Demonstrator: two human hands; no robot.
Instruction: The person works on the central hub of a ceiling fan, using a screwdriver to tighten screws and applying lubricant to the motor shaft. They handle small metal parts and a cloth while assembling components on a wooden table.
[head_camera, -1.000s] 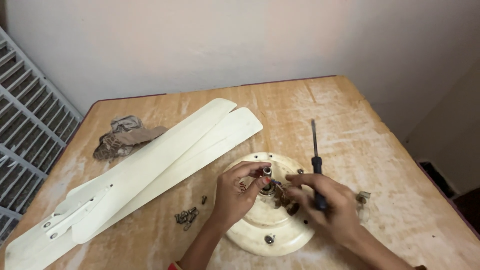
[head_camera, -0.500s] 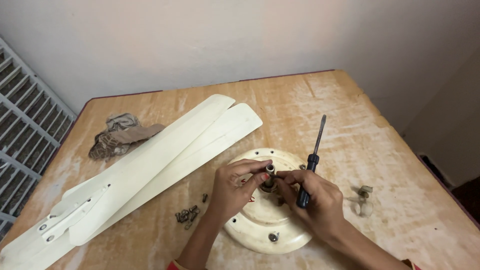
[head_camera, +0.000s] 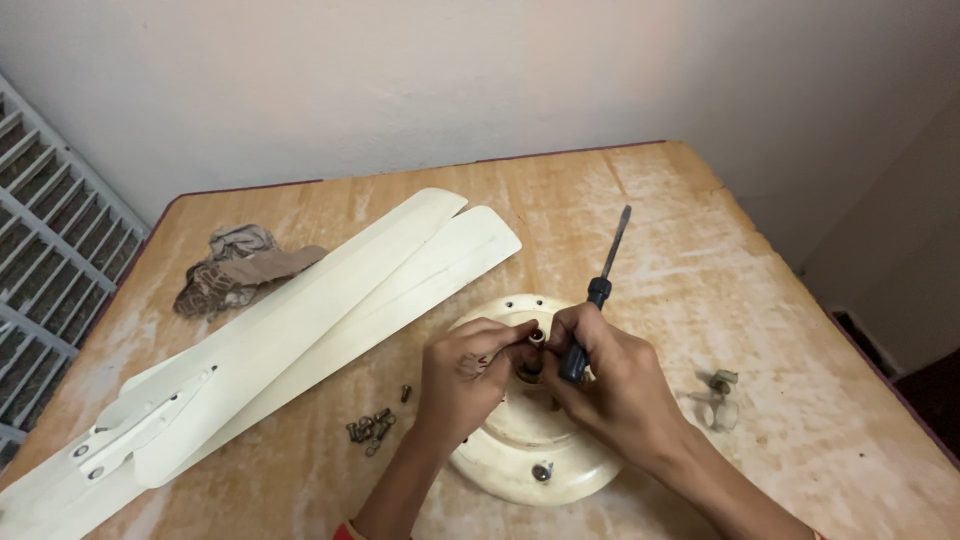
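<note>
Your wooden table (head_camera: 700, 250) carries stacked cream fan blades (head_camera: 300, 330) left of the round fan motor housing (head_camera: 520, 440). Your left hand (head_camera: 465, 375) pinches its centre hub; your right hand (head_camera: 610, 385), beside it, is clamped on a screwdriver (head_camera: 600, 290). Loose screws (head_camera: 370, 430) lie nearby.

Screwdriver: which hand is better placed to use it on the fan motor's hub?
Right, probably. The right hand already grips the screwdriver beside the hub, while the left hand pinches the hub.
</note>
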